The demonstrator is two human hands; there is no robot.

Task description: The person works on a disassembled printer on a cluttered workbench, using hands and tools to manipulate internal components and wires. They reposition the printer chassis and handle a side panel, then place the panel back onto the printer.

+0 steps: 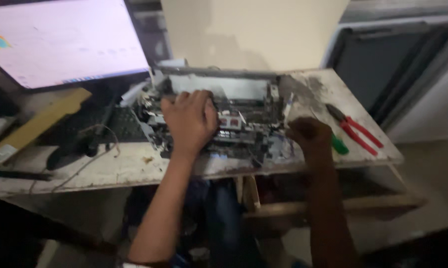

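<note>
**Opened printer chassis on worn workbench, both hands engaged**

Left hand (189, 121): fingers spread wide and laid flat, palm down, on top of the opened grey and black printer chassis with exposed metal and plastic parts (234, 124). Nothing is gripped; the hand presses on the left half of the mechanism.

Right hand (308, 135): curled into a loose fist at the chassis's right front corner, in shadow. A green tool handle (339, 144) shows just beside it; whether the fingers close around it cannot be told.

Chassis: lies near the middle of the bench, long axis running left to right, its pale rear tray toward the wall and its front toward the person.

White wooden workbench with scuffed, stained top (110, 168): bears all items.

Red-handled pliers (355, 128): on the bench right of the right hand, apart from it, lying diagonally with the jaws toward the wall.

Lit flat computer monitor (60, 39): back left, tilted.

Black keyboard (110, 121): left of the chassis, under the monitor.

Long yellowish cardboard box (35, 124): far left, laid diagonally.
</note>
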